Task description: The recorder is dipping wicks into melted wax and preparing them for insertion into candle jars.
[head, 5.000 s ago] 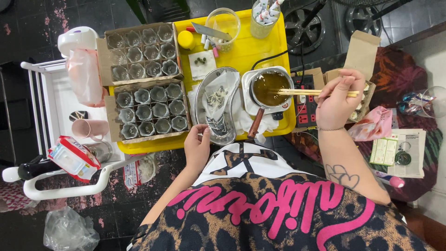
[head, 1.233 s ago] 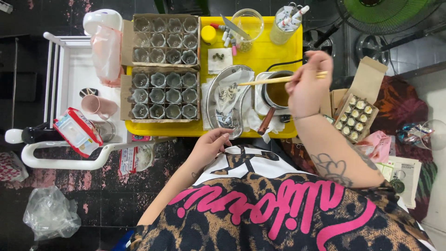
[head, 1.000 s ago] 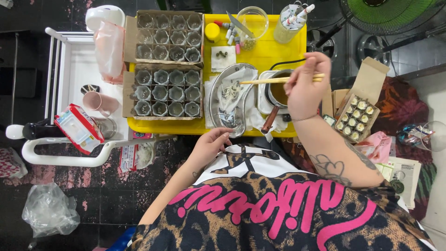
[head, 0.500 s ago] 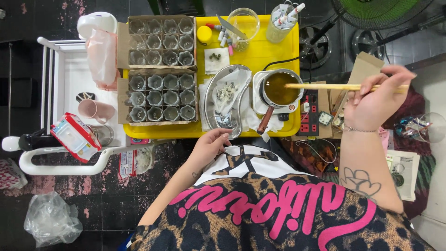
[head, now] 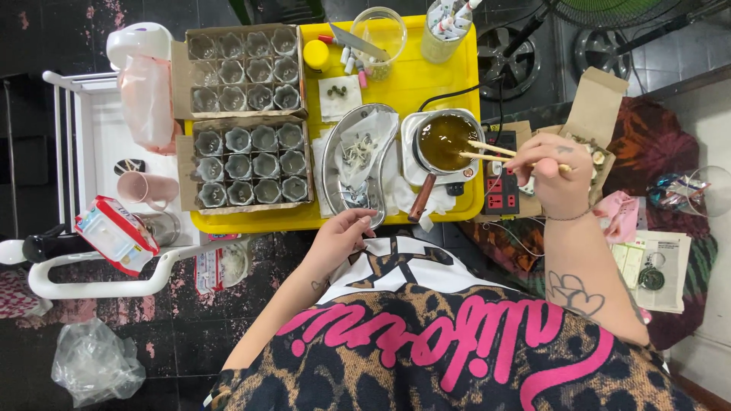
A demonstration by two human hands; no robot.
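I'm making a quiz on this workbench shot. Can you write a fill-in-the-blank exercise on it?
1. The right hand holds a pair of ____ over the small pot.
2. The pot holds a ____ liquid.
3. The tray under the pot is ____.
4. The left hand rests at the tray's ____ edge.

Missing words: chopsticks; brown; yellow; near

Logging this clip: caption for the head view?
Right hand holds chopsticks over pot of amber liquid; left hand rests at yellow tray.
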